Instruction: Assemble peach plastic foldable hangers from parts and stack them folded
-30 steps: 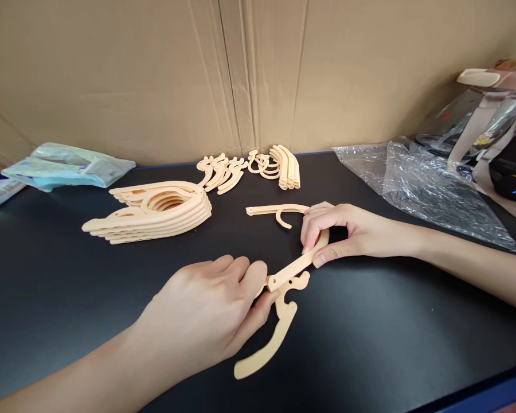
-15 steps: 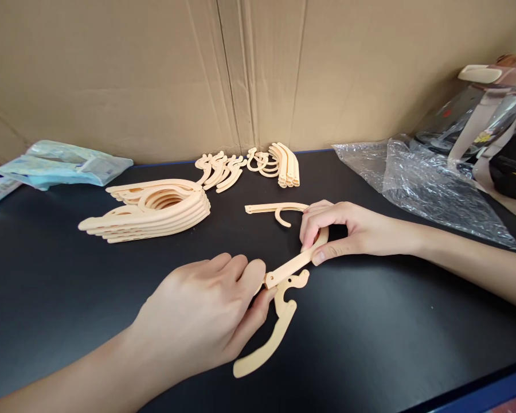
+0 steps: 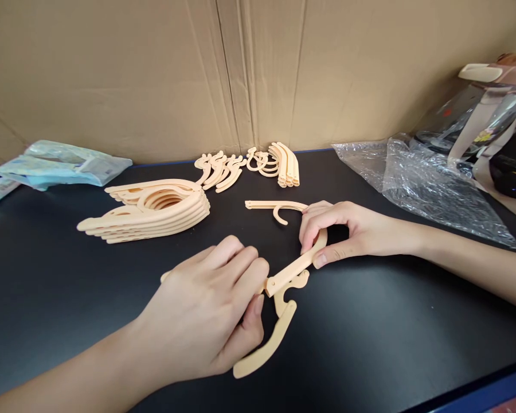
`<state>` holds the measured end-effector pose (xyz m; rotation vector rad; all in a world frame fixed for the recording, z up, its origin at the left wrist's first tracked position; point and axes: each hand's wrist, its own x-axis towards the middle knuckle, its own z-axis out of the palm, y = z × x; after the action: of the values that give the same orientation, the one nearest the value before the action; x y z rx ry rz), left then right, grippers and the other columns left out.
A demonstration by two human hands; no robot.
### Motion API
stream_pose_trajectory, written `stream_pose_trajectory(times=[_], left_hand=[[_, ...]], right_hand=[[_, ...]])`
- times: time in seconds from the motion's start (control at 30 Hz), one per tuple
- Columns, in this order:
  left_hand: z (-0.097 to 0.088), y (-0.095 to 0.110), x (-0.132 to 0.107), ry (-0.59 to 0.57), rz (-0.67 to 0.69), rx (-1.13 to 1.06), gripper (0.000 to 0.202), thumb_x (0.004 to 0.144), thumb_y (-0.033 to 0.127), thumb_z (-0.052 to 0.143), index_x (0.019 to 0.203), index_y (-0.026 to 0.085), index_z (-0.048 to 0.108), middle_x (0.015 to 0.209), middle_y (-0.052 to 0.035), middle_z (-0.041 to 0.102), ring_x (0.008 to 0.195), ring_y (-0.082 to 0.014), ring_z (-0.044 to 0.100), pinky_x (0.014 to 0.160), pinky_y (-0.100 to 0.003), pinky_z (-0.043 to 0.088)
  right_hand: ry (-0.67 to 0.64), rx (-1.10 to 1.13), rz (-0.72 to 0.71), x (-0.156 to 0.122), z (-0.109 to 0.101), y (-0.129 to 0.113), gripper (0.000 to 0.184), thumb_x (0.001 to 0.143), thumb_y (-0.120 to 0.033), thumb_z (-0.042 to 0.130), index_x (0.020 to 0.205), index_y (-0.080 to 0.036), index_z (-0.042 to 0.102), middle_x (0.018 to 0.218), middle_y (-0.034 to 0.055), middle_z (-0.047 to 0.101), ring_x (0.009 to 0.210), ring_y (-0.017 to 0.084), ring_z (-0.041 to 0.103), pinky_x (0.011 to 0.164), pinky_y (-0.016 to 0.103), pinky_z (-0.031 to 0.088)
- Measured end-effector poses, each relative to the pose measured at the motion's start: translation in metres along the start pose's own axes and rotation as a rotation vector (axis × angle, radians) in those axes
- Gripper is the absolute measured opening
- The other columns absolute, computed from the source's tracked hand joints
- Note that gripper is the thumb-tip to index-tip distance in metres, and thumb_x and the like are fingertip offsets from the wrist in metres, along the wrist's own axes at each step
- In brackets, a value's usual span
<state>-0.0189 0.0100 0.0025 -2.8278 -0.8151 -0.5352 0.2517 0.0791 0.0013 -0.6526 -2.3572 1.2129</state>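
My right hand [image 3: 333,229] pinches a cream plastic hanger part [image 3: 296,268] between thumb and fingers. A straight, hollow-looking end of it points toward my left hand [image 3: 215,304]. That hand is closed on a hanger arm, mostly hidden, with one tip [image 3: 165,276] showing past the knuckles and its other end at the hollow end. Beyond my right fingers lie a straight piece [image 3: 269,204] and a curved hook [image 3: 279,215], perhaps of the same hanger. Under the hands, a loose curved hanger arm [image 3: 269,344] rests on the black table [image 3: 391,338].
A stack of cream hangers [image 3: 155,221] lies at the left. Loose arms [image 3: 219,169], hooks [image 3: 262,163] and bent pieces [image 3: 287,165] sit by the cardboard [image 3: 155,86]. Blue packaging [image 3: 64,166] is far left; clear plastic film [image 3: 438,186] and a strapped bottle [image 3: 468,115] are right.
My left hand has shifted its grip, knuckles raised and thumb drawn back from the joint. The tip of the held arm now shows at its left. My right hand has barely moved.
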Motion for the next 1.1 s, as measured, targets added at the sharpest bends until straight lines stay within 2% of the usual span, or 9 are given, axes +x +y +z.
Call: stream_pose_trajectory(times=[0.1,0.2,0.43,0.73,0.93,1.1], left_hand=[[-0.0043,-0.0007,0.0029,-0.060,-0.021,-0.071,0.024,0.092,0.013,0.035,0.081,0.019,0.056,0.084,-0.0063,0.063,0.082,-0.0240,0.052,0.070,-0.040,0.039],[-0.0077,-0.0011,0.0037,-0.080,-0.037,-0.149,0.027,0.095,0.012,0.033,0.085,0.018,0.058,0.092,-0.0081,0.067,0.090,-0.0254,0.055,0.076,-0.043,0.039],[-0.0075,-0.0032,0.0017,-0.070,-0.029,-0.242,0.023,0.094,0.010,0.034,0.089,0.018,0.055,0.094,-0.0073,0.066,0.093,-0.0249,0.054,0.077,-0.044,0.035],[-0.0081,-0.0006,0.0013,-0.014,-0.064,-0.201,0.019,0.094,0.013,0.039,0.089,0.020,0.056,0.093,-0.0051,0.070,0.091,-0.0236,0.058,0.073,-0.043,0.031],[-0.0028,-0.0034,-0.0008,0.025,-0.016,-0.170,0.027,0.091,0.004,0.041,0.104,0.019,0.058,0.114,-0.0066,0.066,0.112,-0.0223,0.052,0.092,-0.040,0.034],[-0.0004,-0.0042,-0.0037,-0.036,-0.084,-0.262,0.036,0.090,-0.001,0.040,0.112,0.021,0.057,0.129,-0.0081,0.059,0.117,-0.0233,0.050,0.092,-0.039,0.040]], right_hand=[[0.008,-0.004,0.002,-0.0010,0.0007,0.0010,0.024,0.083,-0.043,0.078,0.092,-0.020,0.077,0.088,0.0020,0.072,0.089,0.017,0.059,0.090,0.034,0.043],[0.011,-0.010,0.010,-0.0013,0.0009,0.0011,0.026,0.083,-0.045,0.078,0.092,-0.020,0.077,0.088,0.0024,0.072,0.090,0.017,0.059,0.091,0.035,0.043],[0.010,0.005,-0.025,0.0002,0.0001,-0.0002,0.020,0.084,-0.038,0.078,0.089,-0.019,0.077,0.083,0.0013,0.073,0.086,0.016,0.059,0.089,0.034,0.042],[-0.008,-0.025,-0.013,0.0010,-0.0009,-0.0030,0.025,0.086,-0.045,0.076,0.087,-0.020,0.077,0.082,0.0016,0.073,0.086,0.017,0.059,0.090,0.036,0.040],[0.002,-0.025,-0.027,0.0000,0.0003,0.0002,0.022,0.084,-0.041,0.078,0.089,-0.020,0.078,0.083,0.0013,0.072,0.086,0.017,0.059,0.089,0.035,0.041],[0.010,-0.007,-0.046,-0.0008,0.0008,0.0000,0.016,0.083,-0.032,0.080,0.093,-0.019,0.077,0.089,0.0008,0.071,0.089,0.015,0.060,0.089,0.031,0.044]])
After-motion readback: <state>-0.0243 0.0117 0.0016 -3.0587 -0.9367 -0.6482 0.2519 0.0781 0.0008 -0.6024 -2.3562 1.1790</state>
